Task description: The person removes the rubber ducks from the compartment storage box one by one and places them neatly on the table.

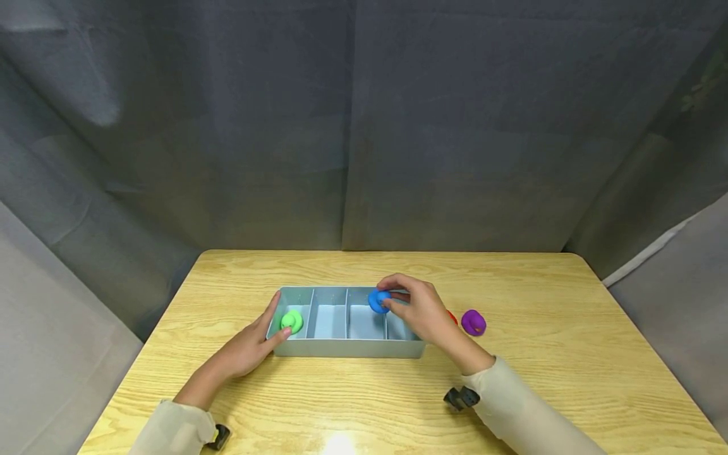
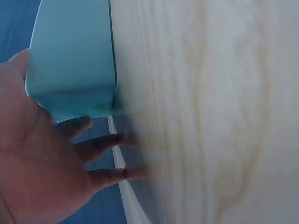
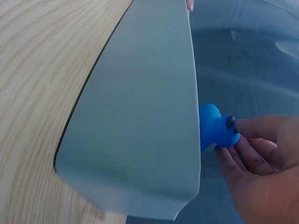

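Note:
A blue rubber duck (image 1: 376, 301) is pinched between the thumb and fingers of my right hand (image 1: 418, 308). In the head view it overlaps the third compartment from the left of a long grey-blue divided box (image 1: 347, 347). The right wrist view shows the duck (image 3: 211, 122) at the box's rim, its lower part hidden behind the wall. My left hand (image 1: 250, 346) rests against the box's left end, thumb over the front rim and fingers straight along the end wall. Inside the leftmost compartment sits a green rubber duck (image 1: 292, 321), close to the left thumb.
To the right of the box, a purple rubber duck (image 1: 473, 322) lies on the wooden table (image 1: 546, 354). A red object (image 1: 452, 318) beside it is mostly hidden by my right hand. Grey curtains (image 1: 352, 158) hang behind the table and along its sides.

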A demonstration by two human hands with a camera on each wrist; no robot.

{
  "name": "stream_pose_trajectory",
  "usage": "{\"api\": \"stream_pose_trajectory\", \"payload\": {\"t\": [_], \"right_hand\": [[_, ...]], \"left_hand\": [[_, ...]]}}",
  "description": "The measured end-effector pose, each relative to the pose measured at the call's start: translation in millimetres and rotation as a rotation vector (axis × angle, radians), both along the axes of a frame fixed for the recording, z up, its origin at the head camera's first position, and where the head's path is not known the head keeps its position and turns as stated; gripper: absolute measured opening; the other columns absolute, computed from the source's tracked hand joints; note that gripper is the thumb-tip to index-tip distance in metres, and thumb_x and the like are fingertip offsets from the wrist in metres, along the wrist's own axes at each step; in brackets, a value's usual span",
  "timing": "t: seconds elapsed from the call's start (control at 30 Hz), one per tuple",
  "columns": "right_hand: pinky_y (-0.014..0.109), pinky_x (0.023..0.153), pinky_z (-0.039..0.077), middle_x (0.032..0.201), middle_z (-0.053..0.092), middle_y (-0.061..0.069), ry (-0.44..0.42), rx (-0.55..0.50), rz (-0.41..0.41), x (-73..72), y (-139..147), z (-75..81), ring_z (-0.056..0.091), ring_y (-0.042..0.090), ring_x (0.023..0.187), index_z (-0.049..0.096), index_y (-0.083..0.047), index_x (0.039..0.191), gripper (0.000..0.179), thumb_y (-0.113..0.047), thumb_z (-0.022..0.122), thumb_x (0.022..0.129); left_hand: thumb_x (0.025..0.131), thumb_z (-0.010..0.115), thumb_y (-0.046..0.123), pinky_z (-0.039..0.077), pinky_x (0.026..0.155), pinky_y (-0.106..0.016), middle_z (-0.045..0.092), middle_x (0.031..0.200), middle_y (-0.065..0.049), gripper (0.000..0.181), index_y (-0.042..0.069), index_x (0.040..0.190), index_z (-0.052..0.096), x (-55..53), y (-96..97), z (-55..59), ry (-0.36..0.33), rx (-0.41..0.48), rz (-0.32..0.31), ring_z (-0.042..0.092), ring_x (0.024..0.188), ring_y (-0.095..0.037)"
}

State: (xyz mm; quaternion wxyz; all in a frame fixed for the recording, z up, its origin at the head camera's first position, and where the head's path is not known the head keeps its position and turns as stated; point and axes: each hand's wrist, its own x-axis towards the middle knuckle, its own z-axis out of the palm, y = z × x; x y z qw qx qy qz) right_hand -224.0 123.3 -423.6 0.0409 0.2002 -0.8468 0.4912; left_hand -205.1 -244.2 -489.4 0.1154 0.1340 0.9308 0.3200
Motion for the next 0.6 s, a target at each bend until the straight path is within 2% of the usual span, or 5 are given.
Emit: {"api": "stream_pose_trajectory", "payload": {"t": [0.3, 0.6], "right_hand": [[0.041, 0.097, 0.056, 0.112, 0.073, 0.012, 0.008, -0.014, 0.004, 0.3, 15.3, 0.7, 0.072, 0.029, 0.108, 0.071, -0.002, 0.114, 0.028, 0.007, 0.076, 0.089], [0.048, 0.099, 0.054, 0.116, 0.071, 0.014, -0.019, -0.007, -0.017, 2.3, 35.4, 0.3, 0.069, 0.031, 0.112, 0.071, -0.001, 0.117, 0.030, 0.010, 0.075, 0.089]], "left_hand": [[0.106, 0.040, 0.062, 0.028, 0.115, -0.070, 0.005, 0.173, -0.011, 0.083, 0.041, 0.163, -0.017, 0.6, 0.1, 0.7, -0.003, 0.001, -0.002, 0.027, 0.150, -0.049], [0.106, 0.040, 0.062, 0.029, 0.115, -0.070, 0.005, 0.173, -0.011, 0.083, 0.040, 0.163, -0.016, 0.5, 0.4, 0.5, -0.002, 0.005, -0.008, 0.028, 0.150, -0.049]]}}
